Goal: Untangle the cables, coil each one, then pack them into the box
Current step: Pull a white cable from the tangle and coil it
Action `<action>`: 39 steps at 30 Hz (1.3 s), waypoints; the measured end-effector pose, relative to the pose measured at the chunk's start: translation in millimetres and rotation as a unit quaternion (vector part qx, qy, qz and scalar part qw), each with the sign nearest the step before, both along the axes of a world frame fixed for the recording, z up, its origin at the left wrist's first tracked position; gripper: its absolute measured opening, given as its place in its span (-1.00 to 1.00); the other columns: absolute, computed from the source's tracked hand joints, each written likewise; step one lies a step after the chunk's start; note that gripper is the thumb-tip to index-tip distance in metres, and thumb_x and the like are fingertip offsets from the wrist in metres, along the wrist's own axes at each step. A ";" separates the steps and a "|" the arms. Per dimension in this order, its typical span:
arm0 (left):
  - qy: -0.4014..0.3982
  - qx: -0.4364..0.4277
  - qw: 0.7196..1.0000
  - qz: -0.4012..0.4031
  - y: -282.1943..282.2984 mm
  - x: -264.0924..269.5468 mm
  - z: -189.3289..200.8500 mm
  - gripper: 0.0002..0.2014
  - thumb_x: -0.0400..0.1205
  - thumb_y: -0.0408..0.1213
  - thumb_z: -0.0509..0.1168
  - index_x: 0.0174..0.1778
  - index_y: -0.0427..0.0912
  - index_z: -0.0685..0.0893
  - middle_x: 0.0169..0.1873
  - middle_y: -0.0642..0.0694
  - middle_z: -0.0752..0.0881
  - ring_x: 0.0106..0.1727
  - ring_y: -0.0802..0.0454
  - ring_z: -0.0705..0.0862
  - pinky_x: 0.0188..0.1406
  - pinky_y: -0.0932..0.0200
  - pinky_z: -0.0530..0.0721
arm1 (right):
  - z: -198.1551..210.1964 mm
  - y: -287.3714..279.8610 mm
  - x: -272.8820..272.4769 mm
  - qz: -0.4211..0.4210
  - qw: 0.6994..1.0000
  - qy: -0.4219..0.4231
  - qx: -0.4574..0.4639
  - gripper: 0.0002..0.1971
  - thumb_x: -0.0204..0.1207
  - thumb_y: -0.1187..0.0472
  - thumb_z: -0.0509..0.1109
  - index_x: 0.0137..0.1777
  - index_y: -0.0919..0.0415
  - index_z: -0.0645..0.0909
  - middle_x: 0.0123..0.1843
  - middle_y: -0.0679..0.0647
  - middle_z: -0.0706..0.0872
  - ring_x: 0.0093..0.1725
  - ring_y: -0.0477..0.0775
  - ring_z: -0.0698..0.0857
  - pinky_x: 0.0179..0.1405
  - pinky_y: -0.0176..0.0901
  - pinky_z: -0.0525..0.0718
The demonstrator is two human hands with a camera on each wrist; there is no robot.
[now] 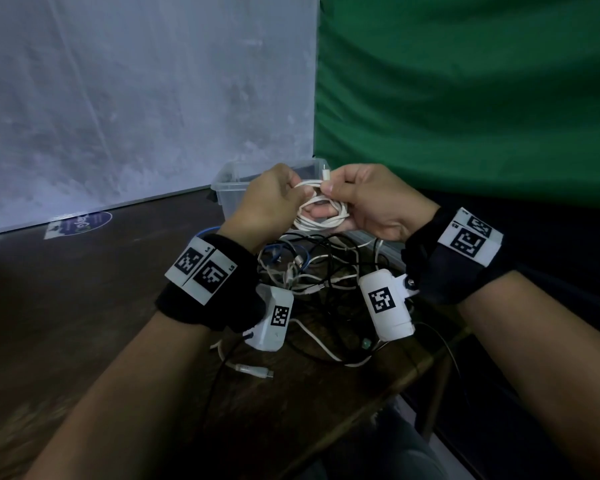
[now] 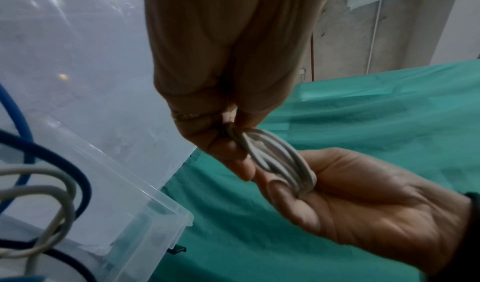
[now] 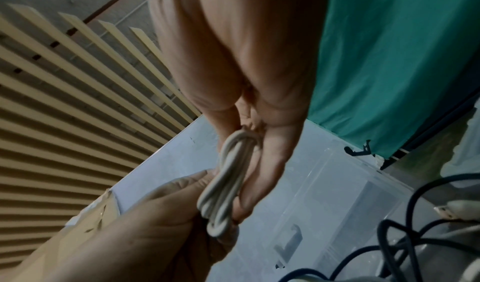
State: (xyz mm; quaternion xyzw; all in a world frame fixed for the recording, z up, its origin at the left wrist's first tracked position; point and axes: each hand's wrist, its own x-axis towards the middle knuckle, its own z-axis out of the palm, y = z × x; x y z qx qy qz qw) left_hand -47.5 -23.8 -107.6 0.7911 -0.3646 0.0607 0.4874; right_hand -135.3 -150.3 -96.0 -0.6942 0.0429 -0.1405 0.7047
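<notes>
A white cable (image 1: 321, 211) is wound into a small coil and held in the air between both hands, just in front of the clear plastic box (image 1: 227, 188). My left hand (image 1: 297, 194) grips the coil's left end with curled fingers. My right hand (image 1: 329, 192) pinches the strands near the top, and its lower fingers support the loops from below. The cable's plug (image 1: 325, 172) sticks up above the right thumb. In the left wrist view the coil (image 2: 275, 159) spans from my left hand (image 2: 233, 134) to the right palm (image 2: 363, 204). Below the hands lies a tangle of black, white and blue cables (image 1: 312, 268).
The dark wooden table (image 1: 84, 306) ends at an edge (image 1: 413, 372) on the front right. A loose white plug (image 1: 253, 370) lies near me. A round sticker (image 1: 84, 221) sits at the far left. A white backdrop and a green cloth (image 1: 465, 98) stand behind the box.
</notes>
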 end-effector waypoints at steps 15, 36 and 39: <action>0.275 -0.095 0.944 -0.153 7.8 -4.3 3.5 -0.89 0.64 -0.53 0.22 -0.17 -0.29 0.58 -0.34 -0.15 0.69 -0.46 0.18 0.70 -0.41 0.34 0.71 | -4.3 -10.1 3.0 -0.061 0.998 -0.010 -0.022 -0.85 0.50 0.55 0.35 -0.12 0.33 0.67 -0.39 0.20 0.77 -0.53 -0.01 0.72 -0.44 -0.23 0.76; 0.246 -0.093 0.957 -0.123 5.7 -5.1 1.9 -0.85 0.56 -0.58 0.31 -0.29 -0.31 0.59 -0.43 -0.22 0.64 -0.58 0.10 0.66 -0.55 0.28 0.69 | -7.4 -14.4 0.2 0.022 0.999 0.028 -0.037 -0.75 0.56 0.51 0.27 0.22 0.47 0.62 -0.19 0.25 0.74 -0.40 -0.05 0.74 -0.38 -0.34 0.73; 0.254 -0.087 0.956 -0.120 6.3 -1.1 0.8 -0.86 0.56 -0.59 0.31 -0.28 -0.32 0.61 -0.43 -0.22 0.67 -0.56 0.10 0.68 -0.50 0.26 0.72 | -5.3 -18.0 -5.5 0.046 0.995 0.057 -0.073 -0.76 0.65 0.36 0.23 0.22 0.41 0.63 -0.20 0.22 0.73 -0.34 0.01 0.66 -0.36 -0.23 0.64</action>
